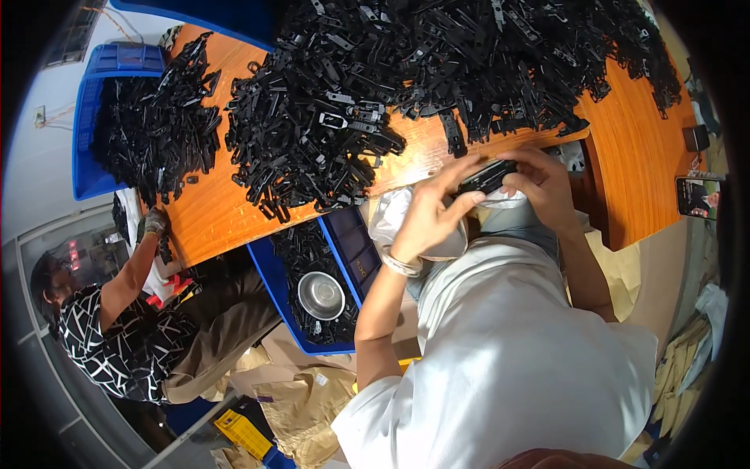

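Note:
Between my two hands, just off the table's near edge, is a small stack of long black plastic parts (486, 180). My left hand (434, 211) grips its left end with thumb and fingers. My right hand (542, 184) is closed round its right end, the thumb bent against the near side. The exact shape and number of the held pieces are partly hidden by my fingers. Below them, white plastic bags (391, 215) lie about my lap. A large heap of similar black plastic parts (484, 70) covers the wooden table (414, 141) beyond my hands.
A blue crate (266, 273) of black parts stands left of me, with a metal bowl (321, 295) inside. Another blue crate (84, 141) spills parts onto the table. A co-worker (117, 336) sits at the left. A phone (701, 197) stands right; brown paper bags (305, 410) lie below.

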The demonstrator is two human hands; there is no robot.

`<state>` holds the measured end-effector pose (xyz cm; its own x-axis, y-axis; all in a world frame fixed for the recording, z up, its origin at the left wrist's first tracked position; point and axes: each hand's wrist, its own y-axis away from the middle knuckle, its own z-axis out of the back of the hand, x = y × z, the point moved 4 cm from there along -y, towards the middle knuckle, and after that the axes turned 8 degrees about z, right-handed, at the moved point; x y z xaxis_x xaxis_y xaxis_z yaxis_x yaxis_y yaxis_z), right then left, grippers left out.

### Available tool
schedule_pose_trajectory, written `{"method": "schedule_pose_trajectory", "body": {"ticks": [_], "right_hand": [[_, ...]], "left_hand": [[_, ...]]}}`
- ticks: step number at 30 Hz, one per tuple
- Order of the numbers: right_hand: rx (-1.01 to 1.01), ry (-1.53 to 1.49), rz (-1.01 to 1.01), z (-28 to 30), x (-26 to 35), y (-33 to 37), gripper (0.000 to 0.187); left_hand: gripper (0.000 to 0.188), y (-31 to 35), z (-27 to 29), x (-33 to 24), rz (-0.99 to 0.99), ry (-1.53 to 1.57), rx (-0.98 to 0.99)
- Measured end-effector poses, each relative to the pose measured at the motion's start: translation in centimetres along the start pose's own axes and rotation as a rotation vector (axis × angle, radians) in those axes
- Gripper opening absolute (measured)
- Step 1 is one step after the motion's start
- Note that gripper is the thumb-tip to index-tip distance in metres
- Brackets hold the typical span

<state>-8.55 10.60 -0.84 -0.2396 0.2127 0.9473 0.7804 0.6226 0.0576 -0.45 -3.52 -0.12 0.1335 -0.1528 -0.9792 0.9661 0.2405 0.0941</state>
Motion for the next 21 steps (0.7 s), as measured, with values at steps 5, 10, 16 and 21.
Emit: {"method": "schedule_pose_trajectory", "body": {"ticks": [5,10,16,21], "right_hand": [[0.19,0.554,0.257,-0.5,-1.6,0.6,0.023],[0.182,0.454,0.205,-0.6,-2.2,0.7,0.021],[0.147,0.549,0.202,0.8,-1.7,1.0,0.017],[-0.019,0.516,0.15,3.0,-1.8,1.1,0.013]], "left_hand": [[0.021,-3.0,7.3,-0.9,-0.212,-0.684,-0.506],[0.027,-7.0,11.4,-1.0,-0.154,-1.27,-0.529],[0.013,-8.1,12.5,-1.3,-0.179,-1.326,-0.394],[0.012,-6.7,12.9,-2.0,-0.225,-0.995,-0.549]]}}
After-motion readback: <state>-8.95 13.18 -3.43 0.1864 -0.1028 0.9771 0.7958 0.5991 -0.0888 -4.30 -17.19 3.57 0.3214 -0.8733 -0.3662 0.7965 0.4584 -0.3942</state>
